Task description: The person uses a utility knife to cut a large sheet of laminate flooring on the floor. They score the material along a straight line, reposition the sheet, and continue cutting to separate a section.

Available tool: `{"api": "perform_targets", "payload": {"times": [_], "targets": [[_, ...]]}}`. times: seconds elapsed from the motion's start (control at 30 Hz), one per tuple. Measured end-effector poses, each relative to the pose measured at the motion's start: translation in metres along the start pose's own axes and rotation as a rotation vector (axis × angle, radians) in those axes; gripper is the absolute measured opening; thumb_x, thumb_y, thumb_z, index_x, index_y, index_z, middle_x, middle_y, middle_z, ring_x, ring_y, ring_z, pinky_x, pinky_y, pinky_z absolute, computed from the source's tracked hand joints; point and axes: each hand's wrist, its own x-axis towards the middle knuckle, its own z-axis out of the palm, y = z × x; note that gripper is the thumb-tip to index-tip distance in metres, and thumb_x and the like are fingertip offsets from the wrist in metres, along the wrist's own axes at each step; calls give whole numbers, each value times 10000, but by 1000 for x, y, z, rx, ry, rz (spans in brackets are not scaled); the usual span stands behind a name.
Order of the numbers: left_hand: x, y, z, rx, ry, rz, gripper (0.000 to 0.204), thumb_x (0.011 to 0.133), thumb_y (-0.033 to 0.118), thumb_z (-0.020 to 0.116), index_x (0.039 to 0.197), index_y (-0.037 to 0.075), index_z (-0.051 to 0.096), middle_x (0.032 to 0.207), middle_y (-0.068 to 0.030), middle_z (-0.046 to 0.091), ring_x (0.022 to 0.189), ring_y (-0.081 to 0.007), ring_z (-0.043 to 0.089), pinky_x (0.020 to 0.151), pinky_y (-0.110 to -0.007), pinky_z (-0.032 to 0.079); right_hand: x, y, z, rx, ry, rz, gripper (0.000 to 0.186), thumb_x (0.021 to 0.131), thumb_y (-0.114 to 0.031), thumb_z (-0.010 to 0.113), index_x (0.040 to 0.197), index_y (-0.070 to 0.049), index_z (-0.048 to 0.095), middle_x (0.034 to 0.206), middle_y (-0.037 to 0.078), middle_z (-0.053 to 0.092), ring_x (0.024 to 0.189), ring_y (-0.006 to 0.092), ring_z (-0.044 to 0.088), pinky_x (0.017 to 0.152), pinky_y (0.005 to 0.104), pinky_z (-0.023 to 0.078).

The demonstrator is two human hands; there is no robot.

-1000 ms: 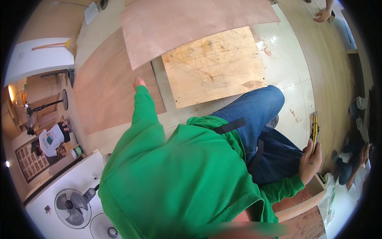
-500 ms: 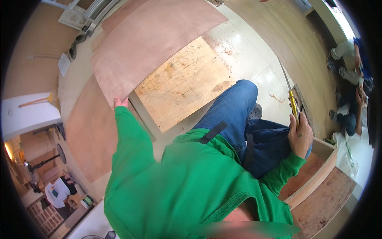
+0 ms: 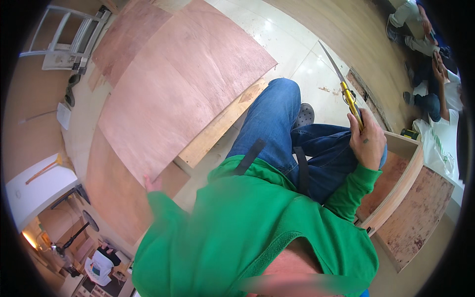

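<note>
My left hand (image 3: 154, 184) grips the near corner of a large reddish plywood sheet (image 3: 183, 79), its fingers partly hidden by the sheet's edge. The sheet lies over a paler, thicker wooden board (image 3: 198, 149), of which only a strip along the near right side shows. In my right hand (image 3: 368, 143), resting by my bent knee, is a handsaw (image 3: 349, 97) with a yellow handle and a slim tapering blade. Its tip points up and away from me, clear of the sheet.
More reddish plywood (image 3: 111, 173) lies on the tiled floor under and beside the sheet. An open wooden box (image 3: 393, 195) stands at my right, with a stained panel (image 3: 415, 218) next to it. A ladder (image 3: 74, 37) is at far left; other people (image 3: 428, 99) sit at far right.
My left hand has drawn the plywood sheet nearer, so it now covers most of the marked pale board. My right hand still holds the saw. The whole view has shifted slightly.
</note>
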Motion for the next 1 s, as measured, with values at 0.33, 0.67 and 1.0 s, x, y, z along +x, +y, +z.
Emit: {"api": "perform_targets", "payload": {"times": [0.33,0.67,1.0], "targets": [[-22,8,188,1020,499,1159,824,1055,553,607,1599,-45,450,1658,-268,452,1560,-415,405,1289,-511,326,2,2,1,21,-3,-2,303,1025,-375,720,1163,-107,696,829,187,729,783,418,728,657,510,539],[-218,-189,588,1522,-517,1659,819,1090,568,432,1713,59,280,1794,-209,215,1672,-366,167,1310,-654,168,-20,-2,-9,99,24,12,287,981,-266,783,1169,-65,702,824,190,705,736,386,697,639,470,504],[-225,-166,694,1592,-666,1616,852,1111,645,279,1751,100,142,1841,-85,88,1697,-247,67,1362,-547,59,-45,1,-16,153,-16,49,411,916,-176,835,1249,30,707,969,209,754,759,379,695,687,444,517]]}}
